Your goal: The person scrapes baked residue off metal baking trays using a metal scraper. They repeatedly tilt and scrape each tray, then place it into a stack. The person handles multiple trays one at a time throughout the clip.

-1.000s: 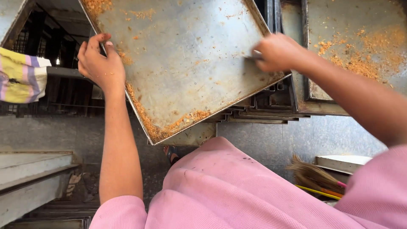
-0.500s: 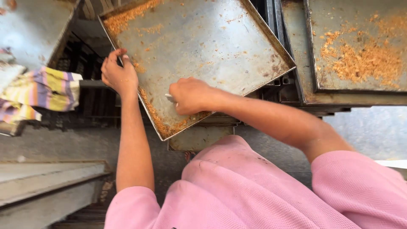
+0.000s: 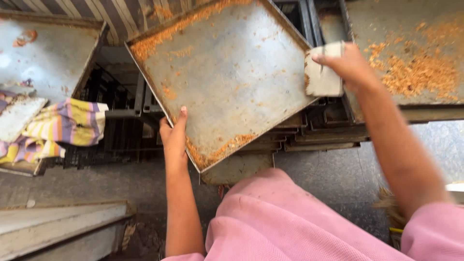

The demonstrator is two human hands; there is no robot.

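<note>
The big metal baking tray (image 3: 227,77) is the thing being worked on here — it's held tilted over a stack of more trays (image 3: 309,135), one corner pointing down toward the person's lap, with orange-brown crumbs (image 3: 217,152) bunched along the lower rim and another line of them along the upper left edge. The left hand (image 3: 173,137) is clamped on the lower left rim, thumb lying up on the tray's face, fingers tucked under it where I can't see them. The right hand (image 3: 345,63) is pinched around a flat, pale scraper (image 3: 324,72) sitting right at the tray's right edge, blade end touching or just off the rim, hard to call. Looks to me like the scraping-clean step, partway in: the middle of the tray is mostly bare metal, the edges aren't. I'd guess the next stroke needs the scraper laid flat against the surface and run along that lower rim, with the left hand keeping the tilt steady so the crumbs slide to the corner — not off the side. To the right there's another tray (image 3: 411,96) with a big scatter of crumbs on it, and off to the left a striped cloth (image 3: 67,125) draped next to one more grey tray (image 3: 48,58).
</note>
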